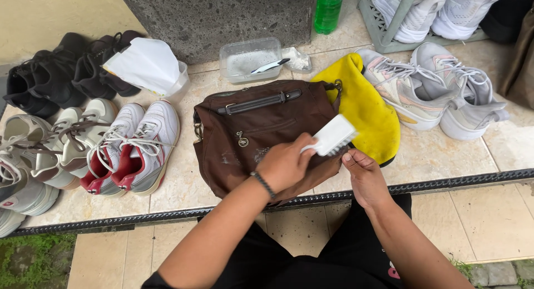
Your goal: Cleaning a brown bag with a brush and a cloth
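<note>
A brown bag [250, 128] with a black top handle lies flat on a tiled step, with pale scuffs on its front. My left hand [283, 167], a dark bracelet on its wrist, grips a white brush [334, 136] held bristles-down over the bag's right end. My right hand [364, 178] pinches the bag's lower right corner at the edge of the step. A yellow cloth [367, 108] lies under and beside the bag's right side.
A clear plastic tub [245, 58] holding a small brush and a green bottle [328, 10] stand behind the bag. White-and-red sneakers [139, 144], black shoes [61, 72] and a white pouch [147, 64] sit left. Grey sneakers [434, 89] sit right, below a shoe rack [384, 28].
</note>
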